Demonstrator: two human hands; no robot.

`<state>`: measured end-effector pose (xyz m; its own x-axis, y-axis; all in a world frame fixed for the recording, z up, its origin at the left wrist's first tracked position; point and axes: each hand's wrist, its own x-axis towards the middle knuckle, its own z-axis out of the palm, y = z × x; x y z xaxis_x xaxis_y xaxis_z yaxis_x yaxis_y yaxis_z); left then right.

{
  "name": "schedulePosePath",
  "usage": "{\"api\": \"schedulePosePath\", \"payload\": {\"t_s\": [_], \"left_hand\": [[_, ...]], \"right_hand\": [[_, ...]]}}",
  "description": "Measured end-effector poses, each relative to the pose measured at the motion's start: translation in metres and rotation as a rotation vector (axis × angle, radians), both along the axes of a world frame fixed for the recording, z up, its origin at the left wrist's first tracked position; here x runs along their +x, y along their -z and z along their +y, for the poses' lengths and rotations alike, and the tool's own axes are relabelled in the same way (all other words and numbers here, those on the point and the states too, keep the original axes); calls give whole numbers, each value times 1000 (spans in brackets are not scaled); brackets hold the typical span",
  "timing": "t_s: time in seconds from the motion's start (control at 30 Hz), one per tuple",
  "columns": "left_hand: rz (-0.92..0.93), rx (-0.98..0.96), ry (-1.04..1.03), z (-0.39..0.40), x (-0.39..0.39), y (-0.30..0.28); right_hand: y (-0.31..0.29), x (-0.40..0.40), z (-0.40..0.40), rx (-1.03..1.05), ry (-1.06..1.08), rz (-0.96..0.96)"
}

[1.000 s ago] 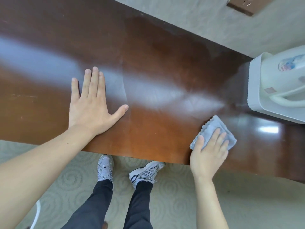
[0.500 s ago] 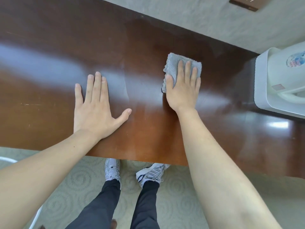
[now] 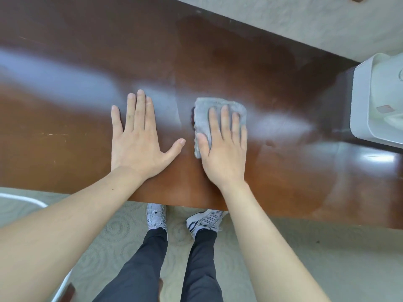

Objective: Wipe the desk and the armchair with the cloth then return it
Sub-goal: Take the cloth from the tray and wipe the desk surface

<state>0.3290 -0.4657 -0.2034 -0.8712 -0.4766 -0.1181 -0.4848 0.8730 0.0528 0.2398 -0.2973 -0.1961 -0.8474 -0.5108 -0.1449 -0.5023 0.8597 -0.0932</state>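
Glossy brown wooden desk (image 3: 65,149) fills most of the view, white appliance (image 3: 377,105) at its right end. Left hand (image 3: 139,138) flat on the wood, fingers straight, thumb splayed. Right hand (image 3: 222,149) just beside it, fingers straight, pressing the folded grey cloth (image 3: 202,118), which sticks out past fingertips and thumb side.

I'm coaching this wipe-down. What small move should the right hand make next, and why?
Probably slide the cloth rightward toward the white appliance: the right hand presses it flat mid-desk, and the left hand blocks the other side.
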Motion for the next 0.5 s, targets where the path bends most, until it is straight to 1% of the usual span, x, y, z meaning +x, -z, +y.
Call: {"api": "schedulePosePath", "payload": {"t_s": [0.07, 0.13, 0.2, 0.27, 0.33, 0.43, 0.5], "left_hand": [[-1, 2, -6, 0, 1, 1], [-1, 8, -4, 0, 1, 2], [-9, 25, 2, 0, 1, -1], [-15, 57, -4, -1, 1, -5], [-17, 107, 20, -3, 2, -12], [-5, 202, 131, -8, 11, -24], [-19, 308, 172, -11, 19, -35]], "right_hand": [[2, -49, -32, 24, 38, 51], [2, -84, -58, 24, 78, 27], [-3, -94, -68, 44, 69, -13], [-11, -77, -61, 78, 10, -17], [-20, -41, -38, 62, -70, -44], [-29, 22, 4, -23, -110, -172], [-36, 52, 25, -87, -107, -269]]}}
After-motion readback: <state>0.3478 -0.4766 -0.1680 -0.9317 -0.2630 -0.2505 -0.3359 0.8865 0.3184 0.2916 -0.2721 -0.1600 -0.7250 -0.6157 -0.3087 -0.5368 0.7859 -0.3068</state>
